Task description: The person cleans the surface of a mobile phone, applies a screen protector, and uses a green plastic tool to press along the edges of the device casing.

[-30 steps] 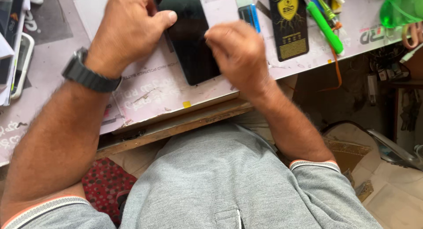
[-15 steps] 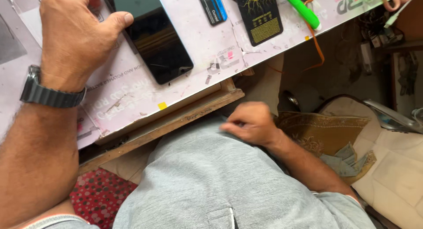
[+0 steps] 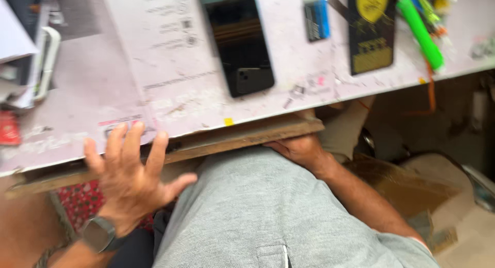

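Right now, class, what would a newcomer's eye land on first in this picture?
First the left hand, spread open at the near edge of the pale worktop, a dark watch on its wrist. Next the black phone lying flat up the worktop, untouched. The right hand is tucked under the wooden edge; its fingers are hidden.

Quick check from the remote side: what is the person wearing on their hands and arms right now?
Both hands are bare, no gloves or rings that I can make out. The left hand has a dark grey wristwatch with a thick band on the wrist. The right hand shows nothing on the wrist; its forearm is bare up to a short grey sleeve with a thin pale edge. The grey shirt is finely ribbed.
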